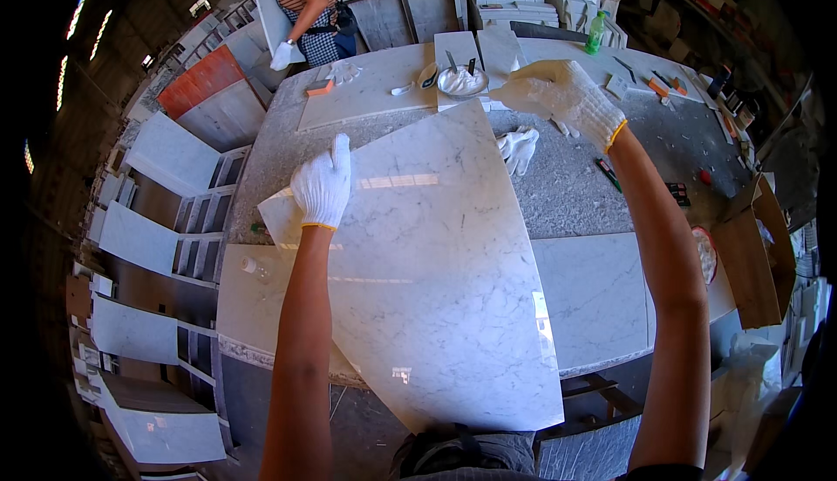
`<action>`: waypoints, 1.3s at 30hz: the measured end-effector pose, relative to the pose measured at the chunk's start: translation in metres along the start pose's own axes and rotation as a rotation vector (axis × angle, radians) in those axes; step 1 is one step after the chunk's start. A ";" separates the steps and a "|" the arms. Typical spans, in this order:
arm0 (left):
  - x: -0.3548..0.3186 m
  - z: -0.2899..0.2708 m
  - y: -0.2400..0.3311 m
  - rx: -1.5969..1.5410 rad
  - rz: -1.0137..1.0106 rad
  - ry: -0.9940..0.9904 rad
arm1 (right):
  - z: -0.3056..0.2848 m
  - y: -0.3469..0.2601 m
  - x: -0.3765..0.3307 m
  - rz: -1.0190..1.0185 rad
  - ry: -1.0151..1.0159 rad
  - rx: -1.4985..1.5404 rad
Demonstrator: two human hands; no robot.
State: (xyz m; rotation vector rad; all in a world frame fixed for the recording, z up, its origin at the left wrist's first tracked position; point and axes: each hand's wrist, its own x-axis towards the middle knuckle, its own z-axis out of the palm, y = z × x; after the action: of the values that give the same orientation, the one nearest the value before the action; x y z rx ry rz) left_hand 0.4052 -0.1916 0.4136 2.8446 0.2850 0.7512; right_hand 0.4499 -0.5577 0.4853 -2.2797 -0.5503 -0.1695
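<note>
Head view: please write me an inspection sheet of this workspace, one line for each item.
Surface: grey stone worktable, with white marble slabs lying flat on it.
Job's things: large white marble slab lies tilted across the table, its near corner past the table edge.
Clutter: metal bowl of white paste, spare white gloves, green bottle, small tools, open cardboard box.
Hands: left hand, gloved, rests flat on the slab's left edge; right hand, gloved, is at the slab's far corner, grip unclear.
Cables: nothing seen.
Surroundings: another person at the far table end; marble tiles racked on the left; stacked stone behind.
</note>
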 end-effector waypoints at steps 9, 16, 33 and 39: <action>-0.001 0.000 0.002 0.013 0.017 0.036 | 0.005 0.009 0.000 0.004 0.055 0.066; 0.001 0.010 -0.006 0.055 0.053 0.123 | 0.009 0.000 -0.002 0.016 0.103 0.043; 0.001 0.008 -0.005 0.051 0.069 0.086 | 0.009 0.008 -0.001 -0.042 0.082 0.058; 0.000 0.006 -0.002 0.052 0.077 0.082 | 0.011 0.019 -0.006 -0.011 0.109 0.122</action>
State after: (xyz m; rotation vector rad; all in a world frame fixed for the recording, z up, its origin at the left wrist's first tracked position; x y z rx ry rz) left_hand 0.4081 -0.1906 0.4078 2.8930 0.2113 0.8893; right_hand 0.4527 -0.5636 0.4635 -2.1353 -0.5030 -0.2568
